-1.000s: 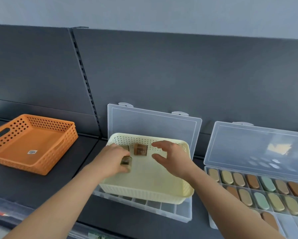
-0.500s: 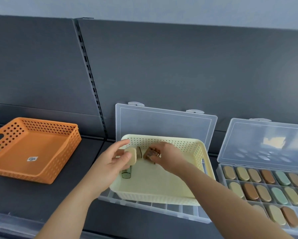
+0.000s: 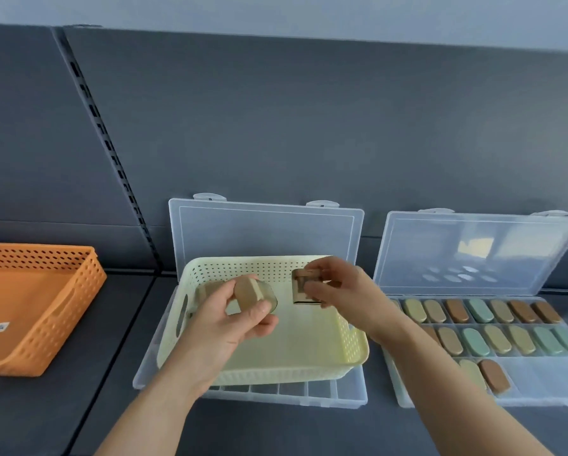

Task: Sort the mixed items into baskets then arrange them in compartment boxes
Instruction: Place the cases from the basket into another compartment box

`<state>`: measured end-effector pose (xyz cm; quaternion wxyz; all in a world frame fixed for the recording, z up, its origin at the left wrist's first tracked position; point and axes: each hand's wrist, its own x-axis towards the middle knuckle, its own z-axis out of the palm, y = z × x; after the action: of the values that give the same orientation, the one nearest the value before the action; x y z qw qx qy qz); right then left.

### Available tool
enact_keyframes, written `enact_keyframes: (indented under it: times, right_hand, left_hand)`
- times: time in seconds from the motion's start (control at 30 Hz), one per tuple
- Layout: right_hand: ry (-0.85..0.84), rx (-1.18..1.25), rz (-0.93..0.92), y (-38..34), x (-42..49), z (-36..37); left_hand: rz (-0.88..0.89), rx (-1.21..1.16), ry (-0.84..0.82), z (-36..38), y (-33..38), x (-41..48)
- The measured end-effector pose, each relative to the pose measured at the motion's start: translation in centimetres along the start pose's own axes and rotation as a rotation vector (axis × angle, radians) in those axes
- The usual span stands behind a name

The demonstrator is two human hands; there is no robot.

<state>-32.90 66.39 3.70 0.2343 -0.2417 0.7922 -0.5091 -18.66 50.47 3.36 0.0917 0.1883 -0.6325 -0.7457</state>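
- Dark shelf point(image 3: 62, 419) is used as base.
- Tan pieces point(image 3: 248, 292) are gripped by left hand point(image 3: 223, 324).
- Brown block point(image 3: 304, 287) is pinched by right hand point(image 3: 345, 291), above cream basket point(image 3: 355, 350).
- Cream basket is set on open compartment box point(image 3: 276, 394); orange basket point(image 3: 45, 307) is left.

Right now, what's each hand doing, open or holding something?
Left hand: grips a tan oval piece.
Right hand: pinches a small brownish block.
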Motion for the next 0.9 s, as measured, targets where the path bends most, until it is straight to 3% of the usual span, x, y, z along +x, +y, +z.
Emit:
enact_keyframes:
  times: [0.13, 0.4, 0.63, 0.8, 0.9]
  right_hand:
    - [0.068, 0.276, 0.028, 1.6, -4.1, -5.2]
    - [0.270, 0.444, 0.075, 9.0, -10.6, -16.8]
    - [0.382, 0.478, 0.181, 14.1, -14.1, -23.8]
    - [0.360, 0.481, 0.205, 16.1, -16.0, -26.4]
    - [0.361, 0.429, 0.208, 17.2, -16.7, -27.5]
  left_hand:
    - [0.055, 0.151, -0.052, 5.2, -0.6, 0.0]
    - [0.041, 0.307, -0.168, 19.1, -3.4, 0.6]
    - [0.115, 0.565, -0.220, 29.6, -7.4, 1.1]
    - [0.253, 0.997, -0.202, 34.1, -9.7, 1.8]
    - [0.291, 1.128, -0.205, 35.3, -10.9, 2.5]
